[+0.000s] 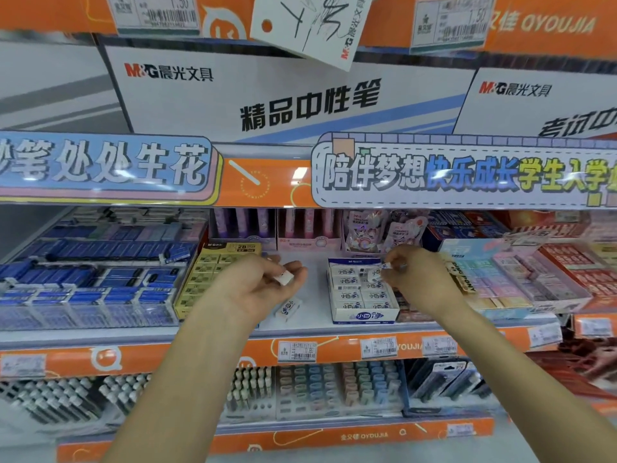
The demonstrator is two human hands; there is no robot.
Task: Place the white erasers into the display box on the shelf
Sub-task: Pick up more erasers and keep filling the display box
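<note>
Erasers: one white eraser point(374, 274) pinched in the right hand point(412, 279) over the display box point(362, 316), one point(284, 277) in the cupped left hand point(263, 282), one point(287, 308) lying left of the box. Box contents blur; perhaps eight show.

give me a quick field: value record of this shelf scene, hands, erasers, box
left hand: palm up, holding a white eraser
right hand: over the display box, pinching a white eraser
display box: white and blue, on the middle shelf, nearly full of erasers
loose eraser: lying on the bare shelf, left of the box
left neighbour: yellow eraser box
price tags: on the orange shelf edge below
</note>
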